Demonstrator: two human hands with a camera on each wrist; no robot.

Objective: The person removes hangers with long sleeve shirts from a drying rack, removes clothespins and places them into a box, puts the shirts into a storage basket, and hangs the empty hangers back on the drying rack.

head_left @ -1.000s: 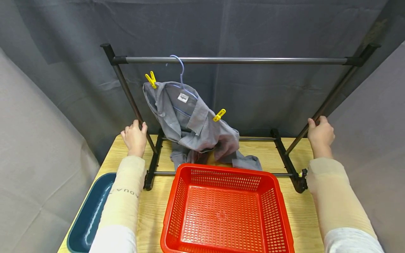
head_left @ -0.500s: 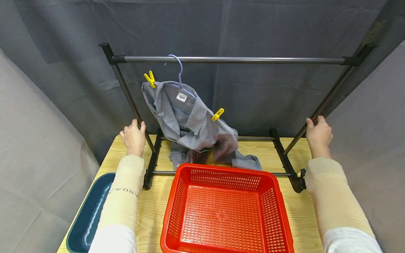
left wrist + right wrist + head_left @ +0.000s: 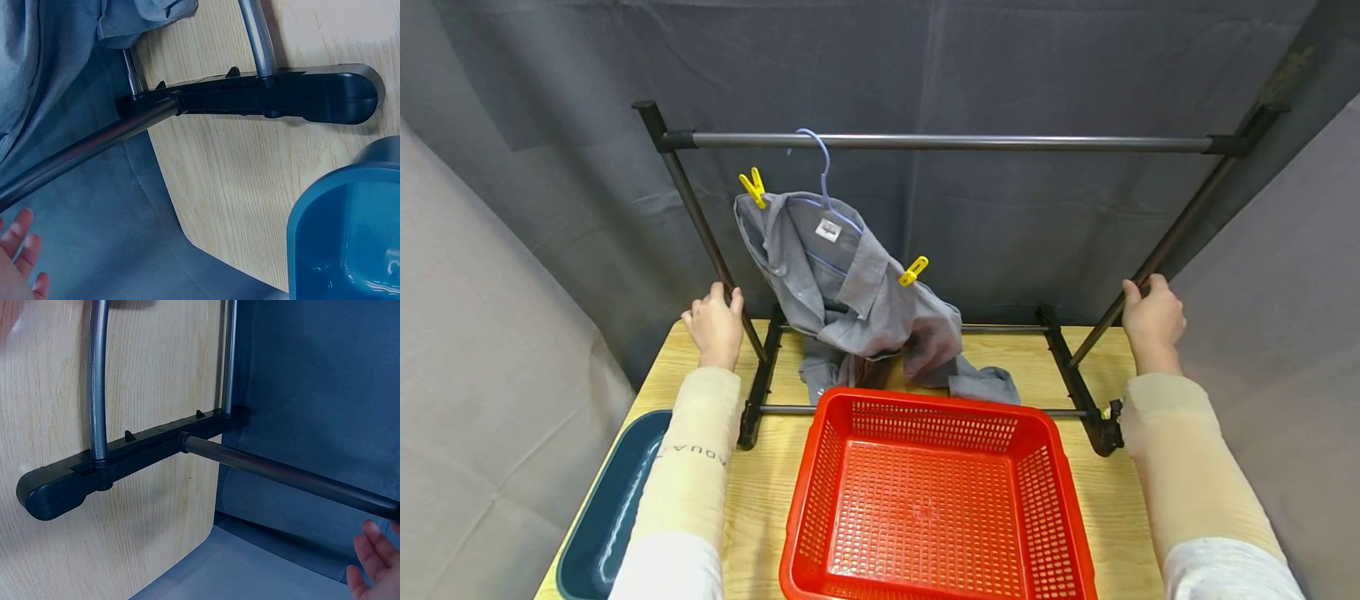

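Observation:
A dark metal clothes rack (image 3: pixel 955 143) stands on the wooden table. My left hand (image 3: pixel 716 325) holds its left upright low down, thumb on one side and fingers on the other. On the right upright, my right hand (image 3: pixel 1153 325) has a similar hold. From the top bar hangs a light-blue hanger (image 3: pixel 829 162) bearing a grey shirt (image 3: pixel 876 304), tilted down to the right. Two yellow clothespins, a left clothespin (image 3: pixel 754 190) and a right clothespin (image 3: pixel 913 271), clip the shirt. Both wrist views show only some fingers (image 3: pixel 28 253) beside the poles.
A red perforated basket (image 3: pixel 925 575) sits in front of the rack and hides part of the shirt's lower end. At the table's left edge is a dark teal basin (image 3: pixel 583 517). Grey cloth (image 3: pixel 1037 67) hangs behind; pale panels flank both sides.
The rack has shifted slightly to the left, with the hanger, shirt and clothespins. Both hands have moved left with its uprights. The red basket stays put.

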